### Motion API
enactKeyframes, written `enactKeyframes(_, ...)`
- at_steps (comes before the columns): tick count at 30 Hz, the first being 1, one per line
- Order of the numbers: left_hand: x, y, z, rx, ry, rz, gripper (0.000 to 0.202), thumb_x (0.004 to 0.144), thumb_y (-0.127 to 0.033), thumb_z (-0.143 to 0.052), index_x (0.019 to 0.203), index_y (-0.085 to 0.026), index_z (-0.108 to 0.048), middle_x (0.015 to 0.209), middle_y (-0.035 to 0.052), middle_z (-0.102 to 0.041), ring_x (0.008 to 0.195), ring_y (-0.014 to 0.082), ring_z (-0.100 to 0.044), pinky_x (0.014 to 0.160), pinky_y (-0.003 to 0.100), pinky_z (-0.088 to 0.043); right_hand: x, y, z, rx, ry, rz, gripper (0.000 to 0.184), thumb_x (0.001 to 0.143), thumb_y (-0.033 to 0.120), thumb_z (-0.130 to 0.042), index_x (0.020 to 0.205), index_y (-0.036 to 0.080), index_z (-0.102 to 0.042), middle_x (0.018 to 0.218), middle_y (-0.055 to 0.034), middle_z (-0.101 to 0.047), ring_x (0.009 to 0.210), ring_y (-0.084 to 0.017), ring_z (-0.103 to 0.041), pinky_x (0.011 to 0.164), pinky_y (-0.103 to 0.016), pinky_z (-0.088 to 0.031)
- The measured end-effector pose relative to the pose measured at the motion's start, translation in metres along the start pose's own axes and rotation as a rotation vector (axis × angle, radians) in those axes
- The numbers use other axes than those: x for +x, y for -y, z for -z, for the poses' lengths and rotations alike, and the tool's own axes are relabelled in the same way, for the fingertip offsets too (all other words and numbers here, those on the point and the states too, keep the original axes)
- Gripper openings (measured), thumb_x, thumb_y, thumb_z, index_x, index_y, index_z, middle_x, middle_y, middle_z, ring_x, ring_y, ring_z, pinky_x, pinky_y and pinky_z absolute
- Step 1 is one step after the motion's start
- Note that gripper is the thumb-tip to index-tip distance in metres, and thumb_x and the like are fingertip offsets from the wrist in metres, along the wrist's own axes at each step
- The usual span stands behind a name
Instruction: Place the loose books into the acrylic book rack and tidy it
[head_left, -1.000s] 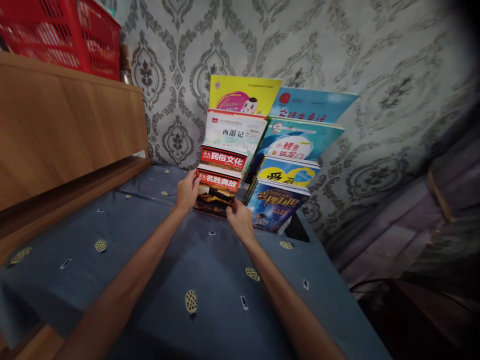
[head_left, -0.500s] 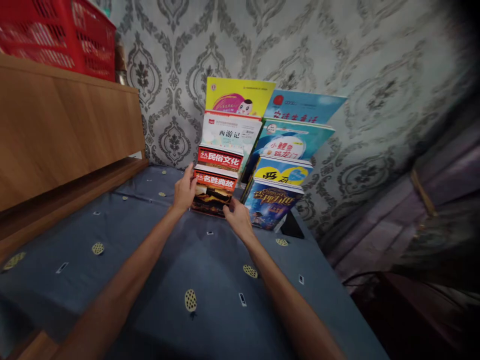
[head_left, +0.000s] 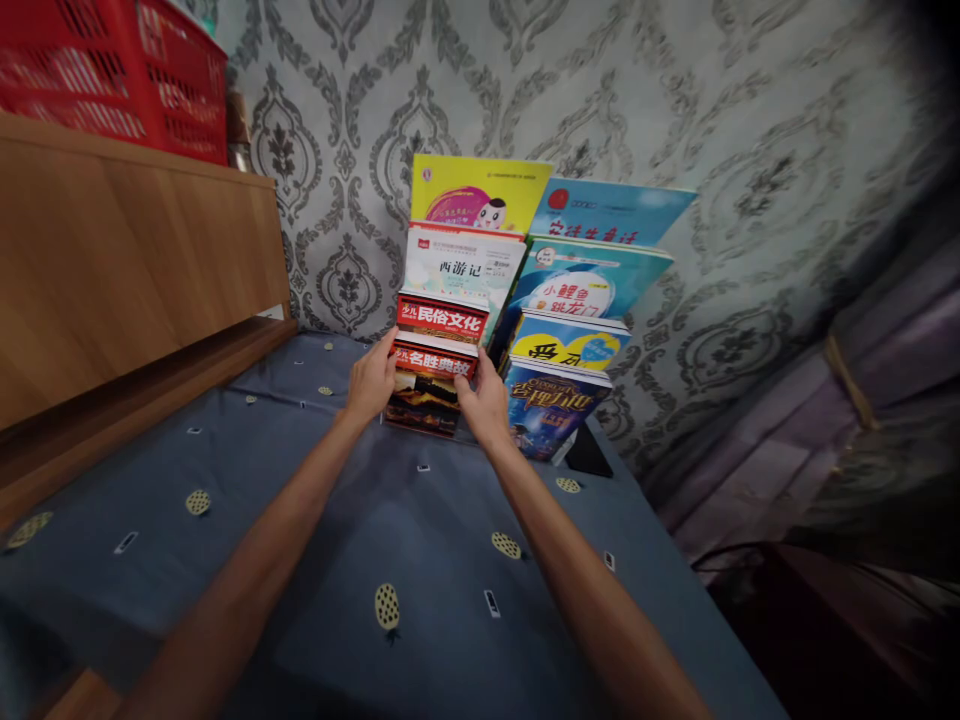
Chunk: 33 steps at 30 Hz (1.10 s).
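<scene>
A tiered rack of books leans against the patterned wall. Its lowest left book, a red-banded book (head_left: 429, 390) with a dark picture, sits between my two hands. My left hand (head_left: 370, 380) grips its left edge with fingers curled around it. Gripping its right edge near the top corner is my right hand (head_left: 484, 402). Above it stand a second red-banded book (head_left: 442, 318), a white book (head_left: 465, 268) and a yellow book (head_left: 480, 195). The right column holds a dark blue fantasy book (head_left: 555, 410) at the bottom, with several blue books above.
The rack stands on a bed covered by a blue-grey sheet (head_left: 420, 540) with small yellow pineapple prints. A wooden headboard (head_left: 127, 260) rises at the left, topped by a red plastic basket (head_left: 112, 70). The bed's right edge drops off to dark clutter.
My right hand has slid up from the book's lower right corner to its upper right edge. My left hand stays on the left edge.
</scene>
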<state>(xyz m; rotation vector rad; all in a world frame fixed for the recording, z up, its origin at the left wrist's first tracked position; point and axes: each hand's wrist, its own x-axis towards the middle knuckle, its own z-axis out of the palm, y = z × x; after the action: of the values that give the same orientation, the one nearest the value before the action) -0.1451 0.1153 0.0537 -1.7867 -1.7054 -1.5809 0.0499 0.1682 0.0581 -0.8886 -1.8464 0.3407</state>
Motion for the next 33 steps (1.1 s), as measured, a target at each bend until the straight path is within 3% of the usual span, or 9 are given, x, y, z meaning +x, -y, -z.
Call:
enactKeyframes(3,0.0,0.004,0.0,-0.046,0.001,0.024,0.057,0.092,-0.012,-0.044,0.149,-0.018,-0.044,0.14,0.0118,-0.061,0.125,0.0264,-0.061,0.108,0.045,-0.048,-0.001,0.001,0.003,-0.072,0.015,0.059,0.07,0.087,0.026,-0.049,0.154,0.011,-0.031,0.134,-0.0181,-0.064,0.118,-0.034,-0.063,0.098,-0.049,-0.053)
enactKeyframes(5,0.001,0.007,0.0,-0.09,-0.016,0.054,0.059,0.092,-0.012,-0.043,0.151,-0.016,-0.04,0.133,0.0125,-0.066,0.12,0.0249,-0.064,0.106,0.043,-0.05,-0.004,0.006,0.006,-0.161,-0.014,0.14,0.072,0.088,0.025,-0.047,0.155,0.01,-0.026,0.144,-0.0193,-0.056,0.131,-0.034,-0.054,0.105,-0.051,-0.048)
enactKeyframes(9,0.004,0.011,0.0,-0.117,-0.011,0.066,0.052,0.092,-0.011,-0.043,0.143,-0.015,-0.052,0.133,0.0123,-0.067,0.122,0.0249,-0.063,0.107,0.042,-0.049,-0.011,0.02,0.007,-0.359,-0.02,0.315,0.068,0.09,0.017,-0.042,0.155,0.008,-0.025,0.156,-0.0209,-0.039,0.148,-0.032,-0.032,0.116,-0.054,-0.036)
enactKeyframes(13,0.007,0.012,0.003,-0.096,0.035,0.068,0.05,0.091,-0.011,-0.044,0.138,-0.016,-0.059,0.134,0.0105,-0.066,0.123,0.0263,-0.063,0.106,0.043,-0.049,-0.01,0.028,0.006,-0.494,0.03,0.334,0.064,0.089,0.015,-0.043,0.151,0.008,-0.034,0.153,-0.022,-0.043,0.145,-0.034,-0.036,0.116,-0.058,-0.033)
enactKeyframes(18,0.008,0.012,0.006,-0.092,0.082,0.075,0.052,0.089,-0.009,-0.043,0.138,-0.018,-0.059,0.131,0.009,-0.068,0.118,0.0259,-0.066,0.102,0.042,-0.051,-0.004,0.031,0.006,-0.556,0.04,0.295,0.056,0.089,0.016,-0.042,0.144,0.002,-0.045,0.146,-0.0236,-0.051,0.138,-0.035,-0.045,0.114,-0.055,-0.037)
enactKeyframes(29,0.003,-0.003,0.005,0.05,0.092,0.117,0.057,0.092,-0.008,-0.044,0.148,-0.02,-0.048,0.128,0.0107,-0.069,0.111,0.0236,-0.068,0.101,0.037,-0.05,-0.003,0.027,0.001,-0.567,0.026,0.307,0.059,0.088,0.015,-0.042,0.146,0.004,-0.043,0.146,-0.0226,-0.051,0.14,-0.035,-0.042,0.113,-0.058,-0.038)
enactKeyframes(33,0.002,-0.003,0.003,0.047,0.09,0.116,0.059,0.091,-0.008,-0.046,0.149,-0.019,-0.046,0.126,0.0127,-0.07,0.111,0.026,-0.068,0.101,0.04,-0.05,-0.002,0.024,-0.001,-0.5,0.005,0.318,0.06,0.087,0.013,-0.043,0.147,0.006,-0.043,0.146,-0.022,-0.051,0.141,-0.036,-0.041,0.114,-0.06,-0.039)
